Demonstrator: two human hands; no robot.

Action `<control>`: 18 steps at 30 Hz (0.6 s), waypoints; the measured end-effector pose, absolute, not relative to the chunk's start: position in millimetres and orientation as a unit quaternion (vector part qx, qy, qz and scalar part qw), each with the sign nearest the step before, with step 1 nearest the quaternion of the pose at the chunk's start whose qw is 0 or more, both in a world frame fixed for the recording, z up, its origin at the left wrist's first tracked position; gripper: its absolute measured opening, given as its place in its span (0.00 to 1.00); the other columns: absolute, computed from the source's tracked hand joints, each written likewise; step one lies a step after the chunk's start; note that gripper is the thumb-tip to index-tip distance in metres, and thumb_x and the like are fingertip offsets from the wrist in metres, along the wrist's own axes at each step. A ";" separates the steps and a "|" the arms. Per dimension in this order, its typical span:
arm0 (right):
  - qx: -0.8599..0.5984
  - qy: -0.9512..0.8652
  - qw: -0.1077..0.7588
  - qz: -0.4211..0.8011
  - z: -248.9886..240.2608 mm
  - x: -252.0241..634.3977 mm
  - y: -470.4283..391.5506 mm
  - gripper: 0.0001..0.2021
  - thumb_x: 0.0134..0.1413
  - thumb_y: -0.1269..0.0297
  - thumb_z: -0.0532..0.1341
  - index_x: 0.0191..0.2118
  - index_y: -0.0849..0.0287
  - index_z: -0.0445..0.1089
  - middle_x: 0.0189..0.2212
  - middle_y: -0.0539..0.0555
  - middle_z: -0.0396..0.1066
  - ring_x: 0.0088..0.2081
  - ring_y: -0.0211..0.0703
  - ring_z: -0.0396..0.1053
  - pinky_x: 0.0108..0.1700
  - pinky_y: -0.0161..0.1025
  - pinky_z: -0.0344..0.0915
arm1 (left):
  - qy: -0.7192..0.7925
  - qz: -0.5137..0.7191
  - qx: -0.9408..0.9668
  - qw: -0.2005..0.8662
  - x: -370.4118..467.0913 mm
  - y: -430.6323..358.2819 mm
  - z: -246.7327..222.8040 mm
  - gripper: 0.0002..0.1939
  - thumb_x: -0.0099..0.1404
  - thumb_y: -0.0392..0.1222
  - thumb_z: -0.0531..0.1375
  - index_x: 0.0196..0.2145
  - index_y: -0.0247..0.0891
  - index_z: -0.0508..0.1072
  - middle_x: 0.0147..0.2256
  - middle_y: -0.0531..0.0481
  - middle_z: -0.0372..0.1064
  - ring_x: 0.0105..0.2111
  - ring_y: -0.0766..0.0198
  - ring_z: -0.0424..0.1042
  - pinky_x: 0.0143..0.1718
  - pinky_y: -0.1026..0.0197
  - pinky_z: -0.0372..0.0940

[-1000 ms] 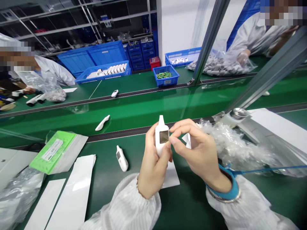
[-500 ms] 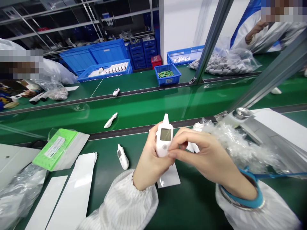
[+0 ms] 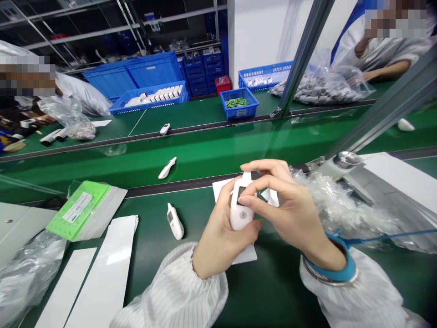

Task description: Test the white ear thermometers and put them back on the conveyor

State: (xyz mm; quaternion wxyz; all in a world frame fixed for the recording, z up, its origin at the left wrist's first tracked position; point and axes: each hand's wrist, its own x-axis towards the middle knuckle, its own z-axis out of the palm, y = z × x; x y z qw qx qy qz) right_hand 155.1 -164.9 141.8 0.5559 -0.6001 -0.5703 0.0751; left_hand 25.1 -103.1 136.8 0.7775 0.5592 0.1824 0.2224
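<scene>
A white ear thermometer [image 3: 241, 217] is upright in my left hand [image 3: 218, 237], whose fingers and thumb wrap around its body. Over its small screen, my right hand [image 3: 283, 205] pinches thumb and index finger together; the other fingers curl near the probe tip. Whatever lies between the pinching fingertips is too small or hidden to name. Beneath my hands, white sheets [image 3: 247, 255] lie on the green table. To the left, a second ear thermometer [image 3: 175, 222] rests on the tabletop.
Another thermometer [image 3: 167, 168] lies on the green conveyor belt [image 3: 211, 157]. Long white strips [image 3: 105, 269] and a green packet [image 3: 80, 209] are on the left. Crumpled clear plastic [image 3: 341, 209] and a metal cup [image 3: 347, 159] stand right. Across are blue bins [image 3: 239, 111] and co-workers.
My right hand's fingers have moved from the thermometer's lower end up to its screen and tip. The held thermometer has shifted slightly right and down. The belt thermometer has moved right.
</scene>
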 end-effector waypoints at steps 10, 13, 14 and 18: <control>-0.592 -0.591 0.542 0.077 145.1 160.2 -167.0 0.06 0.56 0.69 0.66 0.29 0.55 0.71 0.46 0.52 0.72 0.51 0.46 0.63 0.54 0.47 0.62 | 0.203 0.237 0.588 0.746 25.5 -103.0 136.7 0.29 0.57 0.30 0.62 0.54 0.45 0.59 0.35 0.54 0.63 0.28 0.70 0.62 0.27 0.65 0.60; -0.590 -0.588 0.548 0.078 144.9 160.0 -166.7 0.06 0.56 0.69 0.66 0.29 0.55 0.72 0.45 0.52 0.72 0.50 0.45 0.64 0.53 0.46 0.62 | 0.195 0.228 0.582 0.756 25.6 -102.7 136.3 0.29 0.58 0.30 0.61 0.55 0.45 0.58 0.34 0.54 0.63 0.27 0.70 0.62 0.27 0.66 0.60; -0.590 -0.587 0.549 0.080 144.8 160.0 -166.6 0.06 0.56 0.69 0.66 0.29 0.55 0.72 0.44 0.52 0.72 0.49 0.45 0.64 0.53 0.46 0.63 | 0.195 0.222 0.579 0.760 25.7 -102.6 136.4 0.30 0.58 0.29 0.61 0.55 0.45 0.58 0.33 0.55 0.62 0.27 0.70 0.62 0.26 0.66 0.60; -0.589 -0.584 0.552 0.083 144.6 159.8 -166.2 0.06 0.56 0.70 0.65 0.29 0.55 0.72 0.43 0.52 0.73 0.48 0.46 0.65 0.52 0.47 0.64 | 0.199 0.214 0.572 0.766 25.5 -103.1 138.2 0.28 0.59 0.31 0.62 0.54 0.45 0.59 0.33 0.55 0.62 0.26 0.69 0.62 0.26 0.66 0.59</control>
